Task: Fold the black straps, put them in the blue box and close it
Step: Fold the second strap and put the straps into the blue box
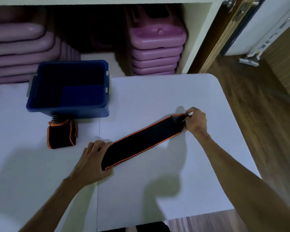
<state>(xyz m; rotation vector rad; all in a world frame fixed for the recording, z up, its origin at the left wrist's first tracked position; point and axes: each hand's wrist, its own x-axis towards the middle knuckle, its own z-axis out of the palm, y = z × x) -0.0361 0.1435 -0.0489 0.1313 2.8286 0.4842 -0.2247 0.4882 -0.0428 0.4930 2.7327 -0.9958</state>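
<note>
White counter (141,97) carries a black strap (141,141) with orange edging, stretched flat and slantwise between both hands. Left hand (92,161) has its fingers clamped on the near end; right hand (196,121) pinches the far end — soft, light webbing that likely sags unless held at the ends. A folded strap (61,134) lies beside the open blue box (69,87); no lid is in view. Open counter lies between strap and box; the right edge is near the right hand.
</note>
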